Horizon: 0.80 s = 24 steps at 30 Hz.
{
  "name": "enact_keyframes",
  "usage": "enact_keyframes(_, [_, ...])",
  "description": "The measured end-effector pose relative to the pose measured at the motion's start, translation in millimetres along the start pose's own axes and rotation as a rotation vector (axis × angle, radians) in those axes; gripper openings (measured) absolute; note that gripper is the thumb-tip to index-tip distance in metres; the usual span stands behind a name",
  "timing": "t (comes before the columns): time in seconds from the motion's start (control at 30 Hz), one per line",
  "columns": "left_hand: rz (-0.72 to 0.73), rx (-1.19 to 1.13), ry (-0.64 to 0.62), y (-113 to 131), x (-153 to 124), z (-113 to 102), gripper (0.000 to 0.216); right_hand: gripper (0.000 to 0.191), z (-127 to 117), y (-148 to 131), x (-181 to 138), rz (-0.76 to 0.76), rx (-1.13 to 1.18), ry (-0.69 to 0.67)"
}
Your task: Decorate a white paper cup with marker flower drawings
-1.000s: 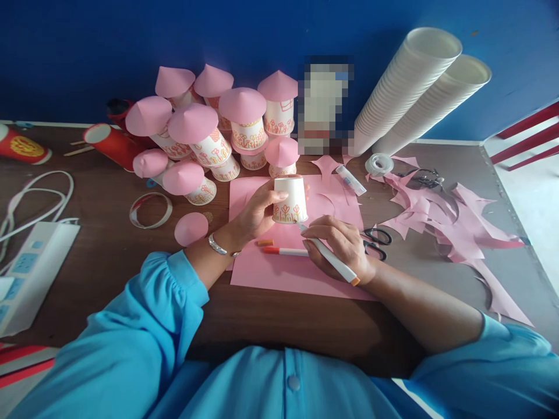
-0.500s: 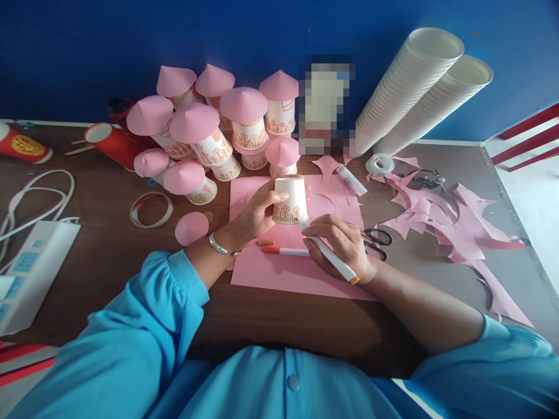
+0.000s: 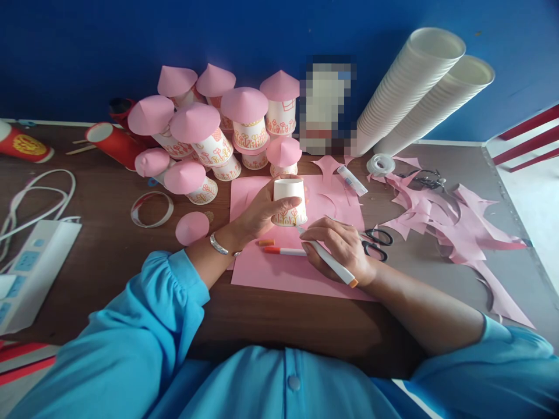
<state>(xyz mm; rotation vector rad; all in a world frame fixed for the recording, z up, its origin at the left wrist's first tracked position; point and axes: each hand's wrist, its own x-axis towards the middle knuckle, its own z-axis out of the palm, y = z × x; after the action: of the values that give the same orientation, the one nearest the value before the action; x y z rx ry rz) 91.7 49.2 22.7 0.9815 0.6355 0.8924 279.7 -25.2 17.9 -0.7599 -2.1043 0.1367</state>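
My left hand (image 3: pixel 257 209) is closed around an upside-down white paper cup (image 3: pixel 289 189), its thumb lying across the front. Flowers and grass in red and brown are drawn around the cup's wide rim. In my right hand (image 3: pixel 340 250) is a white marker (image 3: pixel 334 265) with an orange end, its tip just below and to the right of the cup's rim. Whether the tip touches the cup I cannot tell. Below lie pink paper sheets (image 3: pixel 279 276), a second marker with a red cap (image 3: pixel 286 251) and a loose orange cap (image 3: pixel 266 242).
Several decorated cups with pink cone roofs (image 3: pixel 195 123) stand behind to the left. Two tall stacks of paper cups (image 3: pixel 406 87) lean on the blue wall. Right are scissors (image 3: pixel 376 243), tape (image 3: pixel 381 165) and pink scraps (image 3: pixel 437 215); left, a power strip (image 3: pixel 41 273).
My left thumb has slid right across the front of the cup, which has turned slightly. The marker tip has dropped a little, away from the rim.
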Motion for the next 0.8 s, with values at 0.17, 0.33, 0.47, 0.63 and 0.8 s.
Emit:
enact_keyframes(0.17, [-0.005, 0.002, 0.033, 0.0, -3.3, -0.5, 0.046, 0.026, -1.0, 0.0, -0.7, -0.015, 0.009, 0.026])
enact_keyframes(0.33, [-0.008, 0.077, 0.057, 7.2, -7.1, 2.0, 0.051, 0.026, -2.3, 1.0, -2.1, 0.006, -0.005, 0.042])
enact_keyframes(0.47, [0.005, 0.107, 0.041, 6.2, -5.6, -0.6, 0.054, 0.024, -3.0, 0.8, -0.4, 0.014, -0.025, 0.043])
enact_keyframes(0.63, [-0.015, 0.078, 0.020, 0.2, -2.8, -4.3, 0.056, 0.020, -2.8, 0.4, 1.0, 0.001, -0.041, 0.041])
enact_keyframes(0.8, [-0.017, 0.057, 0.013, -0.2, -2.5, -3.8, 0.052, 0.020, -1.7, 1.1, 0.9, -0.003, -0.051, 0.034])
